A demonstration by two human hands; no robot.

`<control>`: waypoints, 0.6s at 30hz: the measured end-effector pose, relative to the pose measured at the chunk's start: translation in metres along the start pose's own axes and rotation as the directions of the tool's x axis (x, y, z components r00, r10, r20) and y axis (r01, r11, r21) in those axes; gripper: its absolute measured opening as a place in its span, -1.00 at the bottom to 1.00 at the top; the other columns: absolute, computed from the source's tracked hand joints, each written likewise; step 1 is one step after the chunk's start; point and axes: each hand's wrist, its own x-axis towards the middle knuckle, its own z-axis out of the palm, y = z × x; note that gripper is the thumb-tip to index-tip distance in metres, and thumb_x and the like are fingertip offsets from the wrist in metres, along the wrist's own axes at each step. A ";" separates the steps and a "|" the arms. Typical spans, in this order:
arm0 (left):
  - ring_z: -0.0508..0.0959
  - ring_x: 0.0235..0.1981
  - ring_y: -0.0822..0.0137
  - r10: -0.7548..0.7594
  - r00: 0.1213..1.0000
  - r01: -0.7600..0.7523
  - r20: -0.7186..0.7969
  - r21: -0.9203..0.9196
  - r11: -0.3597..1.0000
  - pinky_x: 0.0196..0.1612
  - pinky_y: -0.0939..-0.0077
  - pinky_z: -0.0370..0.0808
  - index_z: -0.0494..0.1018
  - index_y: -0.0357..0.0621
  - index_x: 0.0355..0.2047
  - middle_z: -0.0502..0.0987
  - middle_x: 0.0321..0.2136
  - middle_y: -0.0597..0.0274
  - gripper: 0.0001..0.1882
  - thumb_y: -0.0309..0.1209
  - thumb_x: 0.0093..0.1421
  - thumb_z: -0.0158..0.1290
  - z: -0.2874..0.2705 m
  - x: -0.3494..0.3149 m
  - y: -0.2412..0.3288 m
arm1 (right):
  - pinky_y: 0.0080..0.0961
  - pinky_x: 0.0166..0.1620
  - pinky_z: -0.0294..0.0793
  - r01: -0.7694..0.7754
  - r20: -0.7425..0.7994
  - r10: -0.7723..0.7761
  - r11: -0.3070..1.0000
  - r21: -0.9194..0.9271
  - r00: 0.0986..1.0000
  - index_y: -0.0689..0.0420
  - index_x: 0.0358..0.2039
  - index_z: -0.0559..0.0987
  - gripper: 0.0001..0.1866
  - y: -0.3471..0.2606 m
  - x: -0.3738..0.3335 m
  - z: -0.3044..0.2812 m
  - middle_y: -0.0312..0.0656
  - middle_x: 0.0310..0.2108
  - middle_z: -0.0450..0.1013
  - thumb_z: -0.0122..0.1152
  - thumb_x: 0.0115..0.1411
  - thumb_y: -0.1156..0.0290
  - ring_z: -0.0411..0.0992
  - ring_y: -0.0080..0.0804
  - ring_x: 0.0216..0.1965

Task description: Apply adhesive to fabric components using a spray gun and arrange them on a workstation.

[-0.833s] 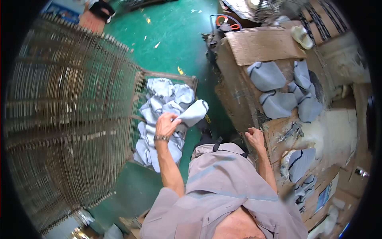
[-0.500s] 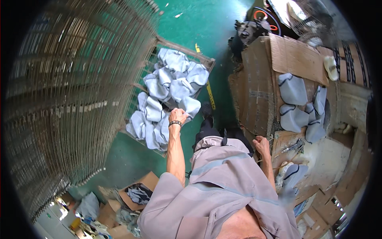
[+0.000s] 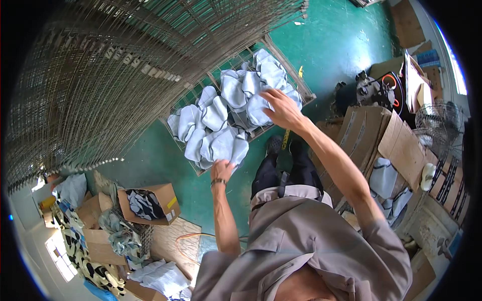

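A heap of light grey-blue soft fabric pieces with dark edging lies on a low wire rack (image 3: 307,96) in front of me. At the heap's near edge my left hand (image 3: 222,171), with a band at the wrist, is closed, its fingers on the rim of one fabric piece (image 3: 225,144). My right hand (image 3: 284,108) reaches across the right side of the heap with its fingers stretched out over another fabric piece (image 3: 257,110). Whether its fingertips touch that piece I cannot tell.
Tall racks of thin metal rods (image 3: 165,47) stand along the left. Taped cardboard boxes (image 3: 361,130) are stacked at the right, with more fabric pieces (image 3: 383,176) beside them. An open carton (image 3: 169,200) with dark-and-grey pieces sits at the lower left, near an orange cord (image 3: 183,241).
My right hand has come from beside the boxes to the heap. My left hand has shifted to the heap's near edge. The view has turned left, showing more of the cartons there.
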 end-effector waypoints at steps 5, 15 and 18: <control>0.55 -0.15 -0.02 -0.111 0.982 0.095 -0.152 -0.105 0.990 -0.06 0.14 0.48 0.62 -0.18 -0.32 0.58 -0.26 0.00 -0.67 -0.18 0.04 0.31 -0.008 -0.075 0.026 | -0.16 0.16 0.44 0.182 0.039 -0.178 0.969 -0.167 0.983 0.16 0.15 0.49 -0.46 0.058 0.125 0.048 -0.14 0.22 0.33 0.17 0.10 0.44 0.31 -0.16 0.22; 0.57 -0.18 -0.02 -0.419 0.868 0.387 -0.266 -0.166 0.907 -0.08 0.15 0.49 0.63 -0.22 -0.29 0.59 -0.24 -0.02 -0.67 -0.25 0.01 0.34 0.008 -0.179 0.030 | -0.20 0.12 0.37 0.227 -0.027 -0.247 0.926 -0.303 0.969 0.25 0.15 0.45 -0.44 0.098 0.147 0.079 -0.07 0.29 0.24 0.13 0.07 0.51 0.14 -0.06 0.35; 0.57 -0.20 -0.03 -0.405 0.876 0.373 -0.263 -0.165 0.913 -0.10 0.16 0.49 0.63 -0.23 -0.32 0.59 -0.25 -0.02 -0.69 -0.27 0.00 0.34 -0.008 -0.178 0.052 | -0.12 0.10 0.44 0.170 0.050 -0.163 0.943 -0.287 0.985 0.30 0.16 0.46 -0.43 0.118 0.063 0.105 0.04 0.34 0.19 0.10 0.07 0.55 0.09 0.07 0.41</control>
